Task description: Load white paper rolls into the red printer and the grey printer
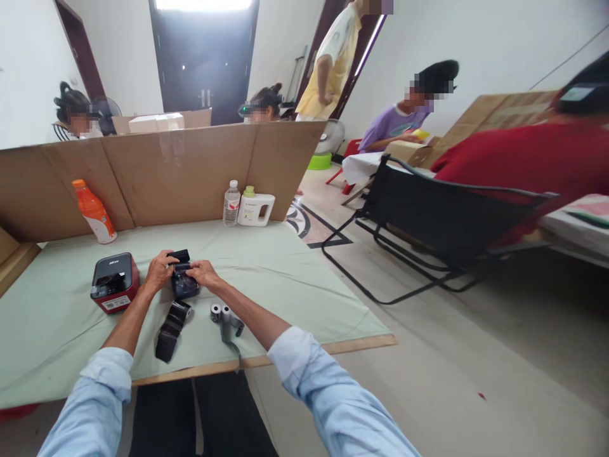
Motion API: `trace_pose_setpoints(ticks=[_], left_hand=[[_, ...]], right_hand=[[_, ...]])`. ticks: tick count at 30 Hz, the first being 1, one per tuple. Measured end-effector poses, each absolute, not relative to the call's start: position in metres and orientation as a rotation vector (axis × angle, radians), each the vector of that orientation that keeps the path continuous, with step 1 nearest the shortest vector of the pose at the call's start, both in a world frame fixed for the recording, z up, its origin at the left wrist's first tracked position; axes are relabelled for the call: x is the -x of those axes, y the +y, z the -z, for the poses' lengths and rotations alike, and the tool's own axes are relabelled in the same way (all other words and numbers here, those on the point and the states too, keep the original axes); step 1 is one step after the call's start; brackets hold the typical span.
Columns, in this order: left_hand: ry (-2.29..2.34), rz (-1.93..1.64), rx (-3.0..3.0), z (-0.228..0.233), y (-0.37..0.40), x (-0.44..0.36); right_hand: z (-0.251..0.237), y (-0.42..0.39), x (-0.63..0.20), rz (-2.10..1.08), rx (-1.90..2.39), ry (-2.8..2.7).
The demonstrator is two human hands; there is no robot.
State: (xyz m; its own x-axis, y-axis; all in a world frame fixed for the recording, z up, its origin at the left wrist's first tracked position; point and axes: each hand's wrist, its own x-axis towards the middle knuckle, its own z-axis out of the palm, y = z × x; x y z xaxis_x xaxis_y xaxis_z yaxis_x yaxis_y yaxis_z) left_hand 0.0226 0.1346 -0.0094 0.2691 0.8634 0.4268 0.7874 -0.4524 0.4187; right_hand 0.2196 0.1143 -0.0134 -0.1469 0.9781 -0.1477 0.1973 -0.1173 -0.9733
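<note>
A small dark device (pixel 184 291) with a raised black flap (pixel 179 256) lies on the table between my hands; it looks like a portable label printer. My left hand (pixel 160 271) is closed at its left side, fingertips at the flap. My right hand (pixel 203 273) is closed on a dark roll (pixel 182 268) at the device's upper part; the fingertips are small and partly hidden. Nearer me lies a partly unrolled strip of black labels (pixel 169 336). By my right forearm are small rolls with white cores (pixel 225 313), a dark tail trailing to the table edge.
A red and black box (pixel 114 282) stands left of my left hand. Along the cardboard screen (pixel 181 171) stand an orange bottle (pixel 94 211), a clear water bottle (pixel 231 204) and a white jug (pixel 257 209). A black folding chair (pixel 428 222) and several people are beyond the table.
</note>
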Motion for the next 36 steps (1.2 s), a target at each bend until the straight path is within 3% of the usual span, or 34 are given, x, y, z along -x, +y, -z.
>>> trace_pose_setpoints(ticks=[15, 23, 36], left_hand=[[1.45, -0.859, -2.462, 0.018, 0.13, -0.009], [1.498, -0.909, -2.214, 0.03, 0.119, -0.014], [1.396, -0.938, -2.119, 0.013, 0.085, -0.012]], right_hand=[[0.01, 0.117, -0.216, -0.874, 1.63, -1.745], [0.001, 0.103, -0.221, -0.834, 1.577, -1.835], [0.001, 0.068, -0.259, -0.859, 1.356, -2.173]])
